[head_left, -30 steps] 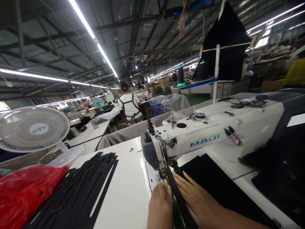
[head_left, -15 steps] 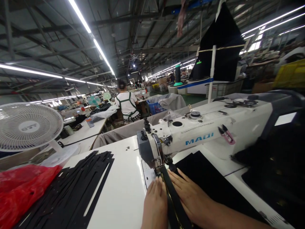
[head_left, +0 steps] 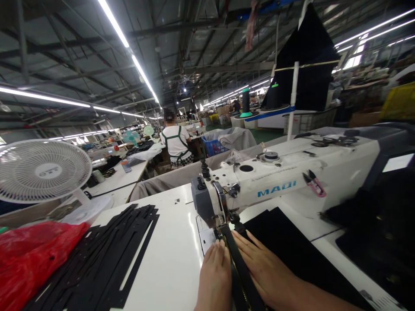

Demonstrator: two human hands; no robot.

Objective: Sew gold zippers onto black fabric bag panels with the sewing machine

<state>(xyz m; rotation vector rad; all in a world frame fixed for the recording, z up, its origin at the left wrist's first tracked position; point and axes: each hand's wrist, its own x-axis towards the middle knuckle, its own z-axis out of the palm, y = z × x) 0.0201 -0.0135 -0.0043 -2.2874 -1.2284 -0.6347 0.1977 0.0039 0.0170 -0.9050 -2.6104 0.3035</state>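
Note:
A black strip with a gold zipper line [head_left: 247, 280] runs from the lower edge up under the presser foot of the white sewing machine [head_left: 275, 183]. My left hand [head_left: 215, 274] lies along the strip's left edge, fingers extended and side by side near the needle plate. Flat on the strip's right side is my right hand [head_left: 261, 263], fingers stretched out toward the foot, thumb hidden. Beneath and beyond it lies a black fabric panel [head_left: 292, 242] on the white table [head_left: 168, 259].
Cut black strips [head_left: 106, 255] are piled at the left beside a red plastic bag [head_left: 35, 259] and a white fan [head_left: 45, 170]. Pink snips [head_left: 315, 185] hang on the machine. Ahead, a person in a white shirt [head_left: 176, 142] faces away near a blue basket [head_left: 214, 147].
The whole view has shifted slightly, so machine, table and hands appear a little further right. Both hands keep nearly the same placement on the strip.

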